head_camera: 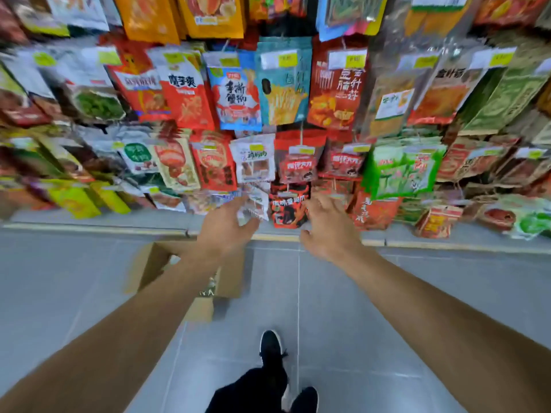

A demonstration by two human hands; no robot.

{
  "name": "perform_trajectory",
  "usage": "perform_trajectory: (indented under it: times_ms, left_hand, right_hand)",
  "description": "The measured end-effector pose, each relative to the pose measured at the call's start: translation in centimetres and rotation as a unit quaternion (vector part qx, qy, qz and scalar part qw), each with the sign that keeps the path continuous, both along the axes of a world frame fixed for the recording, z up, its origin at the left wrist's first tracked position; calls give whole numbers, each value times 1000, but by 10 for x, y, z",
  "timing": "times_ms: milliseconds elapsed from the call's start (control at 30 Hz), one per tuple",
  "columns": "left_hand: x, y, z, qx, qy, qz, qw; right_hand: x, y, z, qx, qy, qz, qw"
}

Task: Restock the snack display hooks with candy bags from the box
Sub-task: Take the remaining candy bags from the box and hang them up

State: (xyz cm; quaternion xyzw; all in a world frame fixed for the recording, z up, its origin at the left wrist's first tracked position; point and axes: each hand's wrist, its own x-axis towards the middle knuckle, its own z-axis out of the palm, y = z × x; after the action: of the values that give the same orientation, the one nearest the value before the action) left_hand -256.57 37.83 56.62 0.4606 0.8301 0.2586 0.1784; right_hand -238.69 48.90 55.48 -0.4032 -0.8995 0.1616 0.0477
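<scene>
From the head camera, a display (pixel 268 93) of hanging snack bags is filling the far side, row over row, most bags carrying yellow price tags. A grey ledge (pixel 89 223) is running along its foot, and a grey tiled floor (pixel 59 293) is spreading out nearer. Two dark shoes (pixel 271 347) are standing on the floor at the near edge.

A cardboard box (pixel 149 266) is sitting open on the floor, left of centre, just in front of the ledge. The left forearm is crossing over it and hiding most of its inside; only a bit of shiny wrapping is showing at its near right corner.

Both arms are reaching far toward the lowest row. The left hand (pixel 223 225) is grasping a pale, clear candy bag (pixel 256 204) at its lower edge, fingers curled around it, with the bag lying among the lowest hanging bags. The right hand (pixel 328 231) is hanging released, fingers spread, just right of a red and black bag (pixel 287 208) and not clearly touching it. That bag is hanging between the two hands.
</scene>
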Motion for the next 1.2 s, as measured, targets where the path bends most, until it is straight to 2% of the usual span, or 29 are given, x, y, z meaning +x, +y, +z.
perform_trajectory:
  times_ms: [67,333,600,767,967,1200]
  left_hand:
    - [-13,-51,-14,-35,-10,20,999]
    - [-72,-173,-56,-99,13,43,994]
    - [-200,-273,-91,-119,-7,53,991]
    - [-271,-293,-108,-146,-27,81,986]
    - [-345,-278,-139,-184,-61,125,973]
    - [-421,-222,-226,-241,-128,173,946]
  right_hand:
    - [-19,-44,-17,-18,-29,38,999]
    - [-87,-151,-63,-83,-101,85,988]
    - [-226,-244,-95,-121,-129,88,980]
    - [-290,-262,-115,-142,-155,99,973]
    - [-354,-239,-157,-172,-168,87,967]
    - [-428,-179,-249,-248,-197,75,945]
